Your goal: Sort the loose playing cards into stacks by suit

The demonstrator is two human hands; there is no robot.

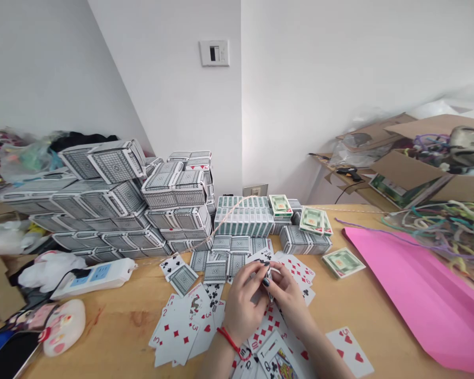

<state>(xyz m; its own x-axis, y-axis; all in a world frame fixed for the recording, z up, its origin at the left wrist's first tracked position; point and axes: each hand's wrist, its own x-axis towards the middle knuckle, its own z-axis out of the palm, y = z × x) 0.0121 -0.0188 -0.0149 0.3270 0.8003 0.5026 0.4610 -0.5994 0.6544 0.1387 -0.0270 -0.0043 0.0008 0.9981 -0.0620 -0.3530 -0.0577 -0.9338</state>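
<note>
Both hands meet over the middle of the table, fingertips together. My left hand (247,297), with a red cord bracelet (229,339) at the wrist, is closed on a playing card (270,284). On the card's other side, my right hand (288,292) pinches it with thumb and fingers. Only a narrow, bent-looking edge of it shows; the fingers hide the rest. Loose face-up cards (177,329) lie spread under and around the hands, among them a five of hearts (348,347). Just beyond are piles of grey-backed cards (215,272).
Large stacked blocks of grey-backed cards (110,200) rise at the back left. Green card boxes (343,262) lie at the right, beside a pink sheet (411,300). A white power strip (98,276), a phone (13,355) and a plush-like item (65,327) are at the left.
</note>
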